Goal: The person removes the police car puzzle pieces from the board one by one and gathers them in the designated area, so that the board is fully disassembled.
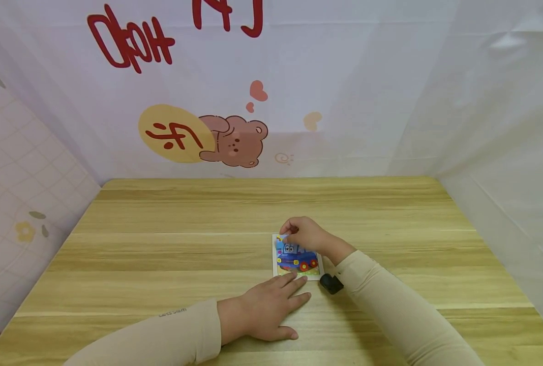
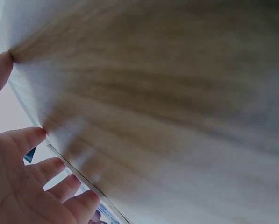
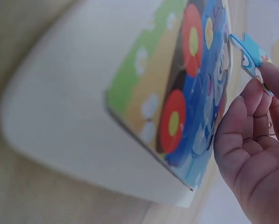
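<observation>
A jigsaw puzzle (image 1: 299, 260) with a blue cartoon car lies on the table in a white tray (image 1: 274, 272). My right hand (image 1: 309, 235) is over its upper part. In the right wrist view, its thumb and fingers pinch a light blue puzzle piece (image 3: 251, 56), tilted up off the board. Red wheels with yellow centres (image 3: 173, 121) show on the picture there. My left hand (image 1: 271, 307) rests on the table with fingers spread, its fingertips at the tray's near edge. The left wrist view shows those fingers (image 2: 64, 189) fairly straight, with the tray edge beyond them.
A small black object (image 1: 331, 283) sits beside the right sleeve, near the tray's lower right corner. The wood-grain table (image 1: 161, 229) meets a white cloth backdrop (image 1: 367, 101) with a printed bear at the back. Cloth also hangs along both sides.
</observation>
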### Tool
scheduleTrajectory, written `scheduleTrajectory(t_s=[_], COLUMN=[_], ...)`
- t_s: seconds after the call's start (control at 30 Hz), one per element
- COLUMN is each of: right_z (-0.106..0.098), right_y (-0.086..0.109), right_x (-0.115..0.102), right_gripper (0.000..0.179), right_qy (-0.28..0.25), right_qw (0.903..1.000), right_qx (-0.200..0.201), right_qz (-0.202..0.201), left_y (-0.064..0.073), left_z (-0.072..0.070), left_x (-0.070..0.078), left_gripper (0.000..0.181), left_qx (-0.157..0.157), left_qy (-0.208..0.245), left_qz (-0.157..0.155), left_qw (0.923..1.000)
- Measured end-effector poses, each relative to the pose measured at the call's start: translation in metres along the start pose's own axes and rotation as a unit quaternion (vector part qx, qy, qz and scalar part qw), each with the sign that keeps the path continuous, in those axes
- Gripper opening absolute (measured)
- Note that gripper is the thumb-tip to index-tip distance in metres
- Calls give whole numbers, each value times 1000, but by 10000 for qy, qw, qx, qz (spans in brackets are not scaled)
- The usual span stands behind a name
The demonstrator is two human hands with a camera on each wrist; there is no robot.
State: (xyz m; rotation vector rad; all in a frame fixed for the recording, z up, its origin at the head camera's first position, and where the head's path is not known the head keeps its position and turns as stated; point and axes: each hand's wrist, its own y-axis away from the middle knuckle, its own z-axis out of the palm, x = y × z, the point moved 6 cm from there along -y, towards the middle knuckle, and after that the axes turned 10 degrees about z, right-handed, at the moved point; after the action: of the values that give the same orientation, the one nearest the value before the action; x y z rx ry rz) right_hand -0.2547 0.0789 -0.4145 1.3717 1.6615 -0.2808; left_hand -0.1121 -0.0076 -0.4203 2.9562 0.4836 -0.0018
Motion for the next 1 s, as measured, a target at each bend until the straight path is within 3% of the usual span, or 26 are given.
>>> scheduleTrajectory(t_s=[0.53, 1.0], right_z=[-35, -65], right_y=[10, 24], right_x=[20, 49], right_gripper=[18, 21], right_qy=[-566, -668], right_qw=[9976, 9960], right_qx=[339, 397], right_qz=[219, 437], left_y=[0, -1], left_z=[-1, 2], left_x=[0, -1], left_gripper=[71, 72], left_qx=[28, -119], left_qy=[83, 174], left_qz=[-40, -74], left_qw=[10000, 9997])
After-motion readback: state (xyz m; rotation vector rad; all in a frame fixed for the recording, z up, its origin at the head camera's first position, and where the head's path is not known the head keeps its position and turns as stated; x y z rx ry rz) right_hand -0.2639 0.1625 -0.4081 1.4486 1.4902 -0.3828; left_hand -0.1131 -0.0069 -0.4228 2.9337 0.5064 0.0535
